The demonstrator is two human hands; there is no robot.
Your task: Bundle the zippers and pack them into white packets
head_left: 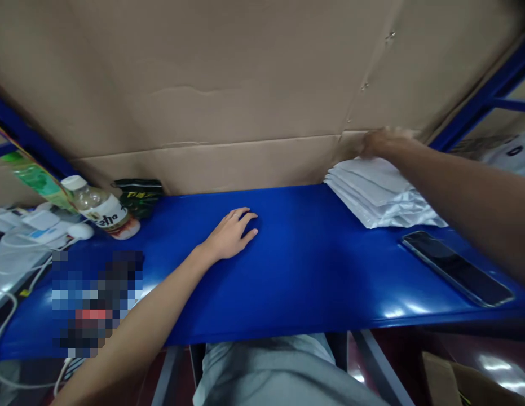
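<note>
My left hand point(232, 232) rests on the blue tabletop point(287, 270) with its fingers loosely spread, holding nothing. A ring shows on one finger. At the back right, my right hand point(383, 142) is over the far edge of a stack of folded, white, shiny sheets point(372, 189), close to the cardboard wall. Motion blurs its fingers, so I cannot tell whether it grips anything. In front of the stack, under my right forearm, a dark-screened phone point(457, 268) in a clear case lies flat.
Brown cardboard point(245, 84) walls off the back. On the left stand a labelled bottle point(104, 208), a dark pouch point(139, 194) and a green bottle point(40, 180), beside white chargers and cables point(46, 225). A pixelated dark object point(101, 304) lies near my left forearm.
</note>
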